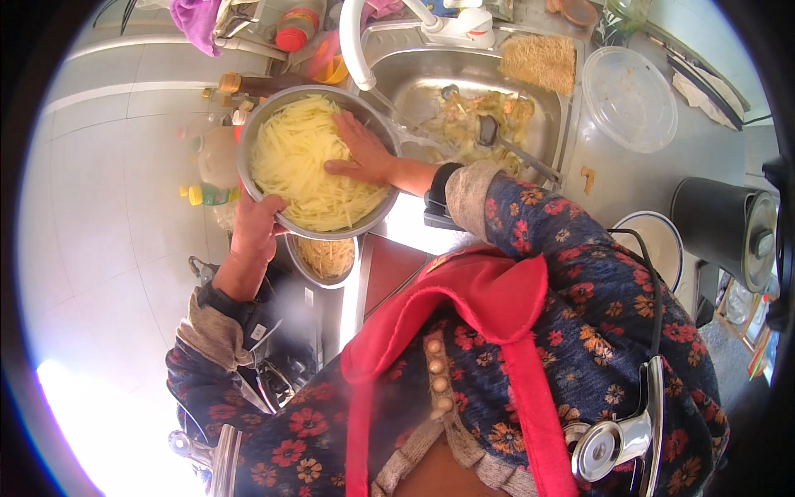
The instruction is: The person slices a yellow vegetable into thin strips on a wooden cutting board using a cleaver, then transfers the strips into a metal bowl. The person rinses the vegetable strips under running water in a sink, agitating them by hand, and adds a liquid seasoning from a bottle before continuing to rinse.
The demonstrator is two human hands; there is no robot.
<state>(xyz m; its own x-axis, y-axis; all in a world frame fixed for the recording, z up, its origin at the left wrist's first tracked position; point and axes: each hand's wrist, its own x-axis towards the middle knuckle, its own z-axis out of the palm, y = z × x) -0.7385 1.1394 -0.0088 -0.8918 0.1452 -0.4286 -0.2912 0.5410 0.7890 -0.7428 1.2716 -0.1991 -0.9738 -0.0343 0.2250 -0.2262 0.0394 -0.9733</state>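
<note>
A metal bowl (372,223) full of pale yellow shreds (298,161), which look like potato, is held beside the sink's left edge. My left hand (254,227) grips the bowl's near left rim, thumb on top. Flat on the shreds rests my right hand (361,152), its thumb apart from the fingers. What looks like water runs from the bowl's right side into the steel sink (422,74). Scraps and peelings (459,118) lie in the sink with a dark-headed ladle (489,130). Below the metal bowl stands a smaller bowl (326,258) of pale shreds, partly hidden.
The white faucet spout (354,50) arches close to the bowl's far right rim. A loofah-like scrubber (539,62) lies on the sink's corner. On the right counter are a clear plastic lid (630,99), a white bowl (649,242) and a dark lidded container (720,230). Bottles (214,194) stand at left.
</note>
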